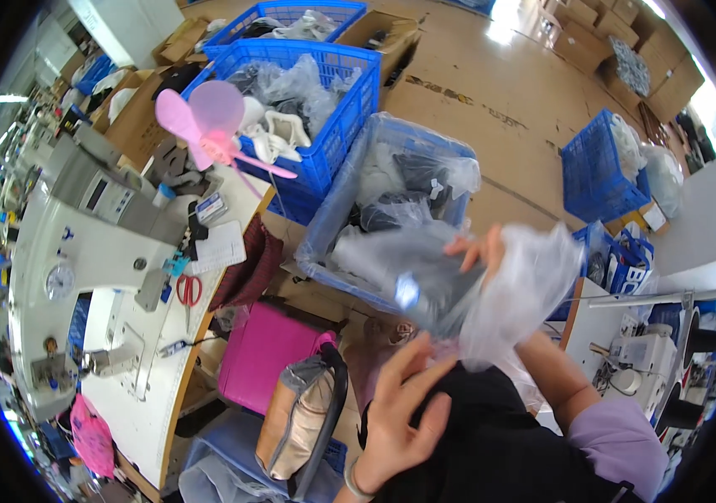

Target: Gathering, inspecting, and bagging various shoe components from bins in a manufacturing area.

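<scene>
Above the lap, right of the white table's [153, 394] long wooden edge, both hands work a clear crinkled plastic bag [492, 289] holding a grey folded item [412, 277]. Right hand [479, 250] is up high, fingers pinched shut on the bag's upper edge where bag and grey item meet; grip clamped. Left hand [400, 415] sits lower and nearer the body, fingers spread apart, palm open, touching the black fabric piece [475, 427] on the lap, just under the bag's hanging lower end; grip apart, holding nothing that I can see. Key relation: bag hangs down and right from the right-hand pinch; grey item's long axis runs tilted, from upper left down to lower right, a bright glare spot at its lower end. Left hand is below that lower end, near but apart from it. Right hand is the one on the bag. Behind the bag stands a blue plastic crate lined with clear film [375, 201], full of bagged dark and white pieces. Pink bag [270, 352] sits between the table edge and the lap. White sewing machine [81, 243] on the table, red-handled scissors [189, 292] near the table's edge.
</scene>
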Available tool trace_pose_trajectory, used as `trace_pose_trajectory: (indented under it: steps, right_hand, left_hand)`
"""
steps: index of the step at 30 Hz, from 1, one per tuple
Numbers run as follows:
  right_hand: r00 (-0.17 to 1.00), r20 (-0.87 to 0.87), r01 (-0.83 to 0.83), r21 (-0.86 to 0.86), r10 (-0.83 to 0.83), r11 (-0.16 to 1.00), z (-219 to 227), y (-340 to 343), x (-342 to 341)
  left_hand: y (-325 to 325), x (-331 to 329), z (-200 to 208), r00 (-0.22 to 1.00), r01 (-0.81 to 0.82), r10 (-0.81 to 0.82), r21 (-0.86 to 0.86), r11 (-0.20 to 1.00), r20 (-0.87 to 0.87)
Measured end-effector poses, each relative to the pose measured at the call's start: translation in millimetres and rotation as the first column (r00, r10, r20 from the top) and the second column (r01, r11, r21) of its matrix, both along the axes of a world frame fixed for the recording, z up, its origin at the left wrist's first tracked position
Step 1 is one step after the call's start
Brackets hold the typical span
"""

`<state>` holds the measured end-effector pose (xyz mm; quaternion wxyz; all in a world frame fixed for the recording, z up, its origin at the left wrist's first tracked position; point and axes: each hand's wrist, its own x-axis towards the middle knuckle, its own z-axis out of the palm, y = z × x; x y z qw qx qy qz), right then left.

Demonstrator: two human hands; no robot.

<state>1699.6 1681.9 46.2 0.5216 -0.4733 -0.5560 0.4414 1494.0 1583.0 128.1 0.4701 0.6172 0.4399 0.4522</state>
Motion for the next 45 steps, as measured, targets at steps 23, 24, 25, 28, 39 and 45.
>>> trace_pose_trajectory:
  steps: [23,24,25,28,39,45]
  right_hand:
    - [0.894,0.447,0.296,-0.562,-0.017,0.772,-373.9,499.3,121.1]
    - [0.925,0.379,0.262,-0.698,0.033,0.666,-380.9,505.2,119.1]
    - [0.950,0.303,0.217,-0.816,0.076,0.535,-383.8,505.5,114.7]
    - [1.000,-0.030,-0.030,-0.924,0.007,0.381,-382.8,511.6,115.2]
    - [0.993,-0.116,-0.118,-0.939,0.026,0.324,-415.6,491.0,109.5]
    - [0.918,-0.349,-0.271,-0.898,-0.187,0.346,-409.4,496.1,103.9]
  left_hand:
    - [286.4,193.9,-373.1,0.692,-0.626,0.071,-0.547,0.556,-0.719]
    - [284.9,193.1,-388.7,0.719,-0.664,0.146,-0.609,0.433,-0.680]
    - [277.1,192.3,-401.0,0.726,-0.686,0.228,-0.664,0.296,-0.649]
    - [250.9,174.9,-420.9,0.588,-0.807,0.385,-0.483,0.340,-0.712]
    - [234.2,190.4,-398.5,0.491,-0.866,0.534,-0.452,0.213,-0.689]
    - [249.9,176.2,-395.1,0.448,-0.822,0.809,-0.531,0.205,-0.381]
